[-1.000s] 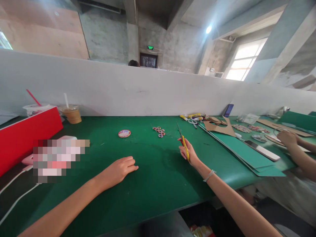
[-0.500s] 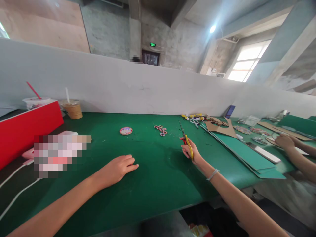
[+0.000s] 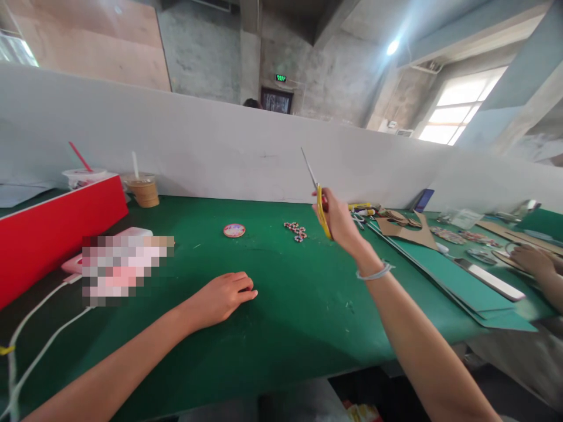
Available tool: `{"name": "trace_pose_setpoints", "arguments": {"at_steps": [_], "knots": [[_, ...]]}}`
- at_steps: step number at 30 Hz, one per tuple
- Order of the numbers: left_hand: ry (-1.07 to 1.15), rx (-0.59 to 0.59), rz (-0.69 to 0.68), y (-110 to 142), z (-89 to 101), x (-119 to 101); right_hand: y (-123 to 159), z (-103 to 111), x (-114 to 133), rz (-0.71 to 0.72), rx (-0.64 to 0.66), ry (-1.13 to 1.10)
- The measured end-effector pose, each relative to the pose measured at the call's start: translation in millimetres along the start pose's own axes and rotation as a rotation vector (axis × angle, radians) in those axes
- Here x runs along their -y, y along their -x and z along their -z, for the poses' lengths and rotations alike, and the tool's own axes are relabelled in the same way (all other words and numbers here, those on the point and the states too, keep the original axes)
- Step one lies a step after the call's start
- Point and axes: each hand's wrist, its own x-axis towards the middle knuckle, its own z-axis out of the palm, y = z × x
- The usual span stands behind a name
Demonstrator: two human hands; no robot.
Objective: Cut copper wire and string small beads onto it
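Note:
My right hand [image 3: 341,223] is raised above the green table [image 3: 281,293] and grips yellow-handled scissors [image 3: 317,196], blades closed and pointing up and left. My left hand [image 3: 222,296] rests on the green surface, palm down, fingers loosely curled, holding nothing. A small round pink disc [image 3: 234,230] and a cluster of small coloured beads [image 3: 296,230] lie on the table beyond both hands.
A red box [image 3: 53,234] stands at the left with two lidded drinks [image 3: 143,189] behind it and white cables in front. Green sheets [image 3: 444,275], cardboard pieces [image 3: 407,231], markers and a phone lie at the right, where another person's hand [image 3: 530,261] works. A white partition runs along the back.
My right hand has lifted the scissors from table height up into the air. My left hand has stayed in place. The view has shifted slightly.

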Motion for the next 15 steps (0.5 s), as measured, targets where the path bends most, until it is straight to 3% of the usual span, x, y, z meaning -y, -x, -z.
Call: {"name": "trace_pose_setpoints", "arguments": {"at_steps": [2,5,7,10,12,15], "knots": [[0.005,0.000,0.004,-1.6,0.5,-2.4,-6.9,12.3,14.1,0.135,-0.076,0.137],[0.016,0.003,0.014,-2.3,0.3,-4.1,-3.9,7.0,24.6,0.065,0.034,0.058],[0.028,-0.019,0.008,-1.0,-0.7,-3.3,8.4,-19.3,19.7,-0.104,0.129,-0.175],[0.024,-0.024,-0.014,1.0,-2.1,-0.9,34.8,-76.6,-6.5,-0.307,0.232,-0.538],[0.006,-0.008,-0.028,0.8,-1.7,0.1,51.2,-110.5,-30.1,-0.448,0.213,-0.649],[-0.016,0.011,-0.036,-1.4,0.0,-0.3,69.1,-137.6,-59.5,-0.495,0.186,-0.669]]}}
